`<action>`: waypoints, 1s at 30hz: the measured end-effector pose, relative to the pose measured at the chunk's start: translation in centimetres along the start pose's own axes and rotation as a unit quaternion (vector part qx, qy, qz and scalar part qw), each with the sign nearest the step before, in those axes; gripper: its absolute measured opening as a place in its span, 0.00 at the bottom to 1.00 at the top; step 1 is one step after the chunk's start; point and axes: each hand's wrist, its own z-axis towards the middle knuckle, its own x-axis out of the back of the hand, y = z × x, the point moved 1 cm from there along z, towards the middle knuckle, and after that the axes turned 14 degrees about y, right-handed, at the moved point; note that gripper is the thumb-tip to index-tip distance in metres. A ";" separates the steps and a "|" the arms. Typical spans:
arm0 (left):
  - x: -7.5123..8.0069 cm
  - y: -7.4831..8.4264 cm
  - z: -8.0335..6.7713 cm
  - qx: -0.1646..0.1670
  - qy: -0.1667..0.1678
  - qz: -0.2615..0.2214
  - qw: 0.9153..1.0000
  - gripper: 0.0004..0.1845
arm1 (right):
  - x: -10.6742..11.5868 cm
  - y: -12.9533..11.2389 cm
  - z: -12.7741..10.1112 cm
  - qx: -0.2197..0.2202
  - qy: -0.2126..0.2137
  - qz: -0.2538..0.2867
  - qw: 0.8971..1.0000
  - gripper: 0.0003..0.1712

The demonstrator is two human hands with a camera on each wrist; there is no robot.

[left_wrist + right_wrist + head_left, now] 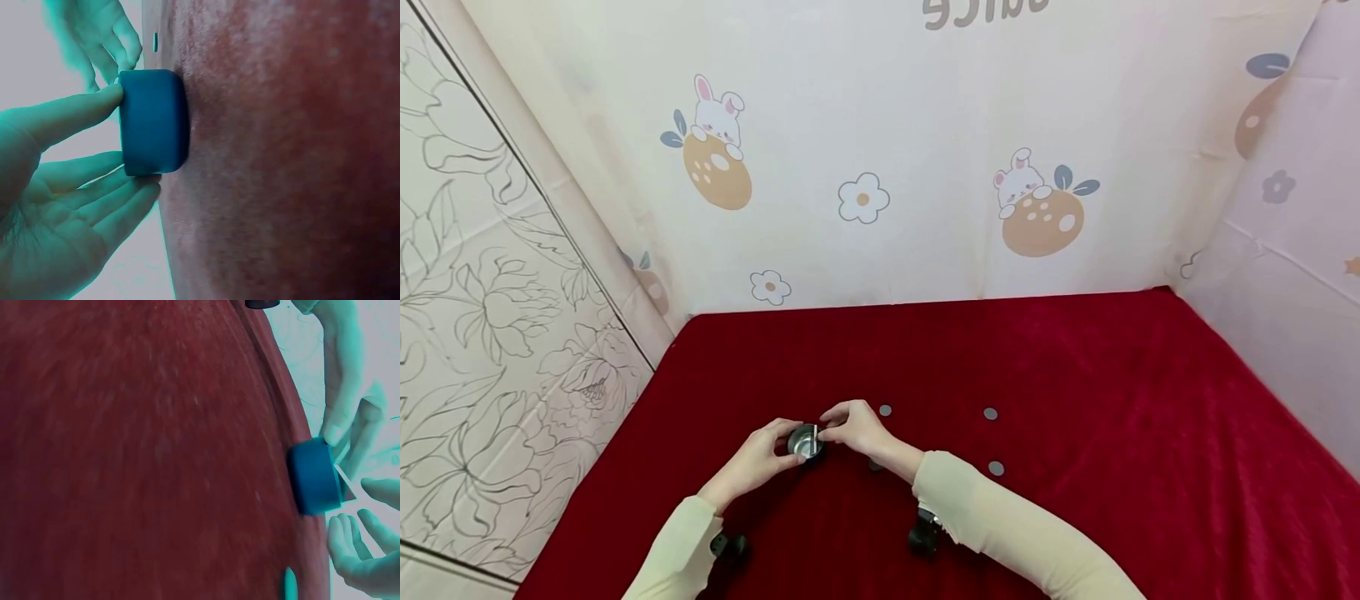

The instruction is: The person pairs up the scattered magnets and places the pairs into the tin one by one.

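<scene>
A small round metal tin stands on the red cloth near the front middle. My left hand holds it from the left, with thumb and fingers against its side wall. From the right, my right hand pinches a thin grey coin at the tin's rim. In the right wrist view the coin stands edge-on over the tin's mouth, with my right hand just beside it. What is inside the tin is hidden.
Loose grey coins lie on the cloth to the right of the hands: one close by, another farther right, a third nearer me. Printed fabric walls close off the back and right. A tiled wall stands left.
</scene>
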 end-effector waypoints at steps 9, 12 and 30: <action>0.1 1.5 0.0 -0.008 0.039 0.065 0.997 0.24 | 3.4 0.5 -0.6 0.082 -0.065 -0.089 0.991 0.13; -0.2 2.1 0.1 -0.034 0.045 0.060 0.997 0.23 | 4.6 0.4 -1.0 0.094 -0.081 -0.097 0.988 0.13; -2.7 5.1 0.8 -0.110 -0.015 0.019 0.994 0.20 | 11.6 1.5 -3.9 0.147 -0.093 -0.171 0.970 0.15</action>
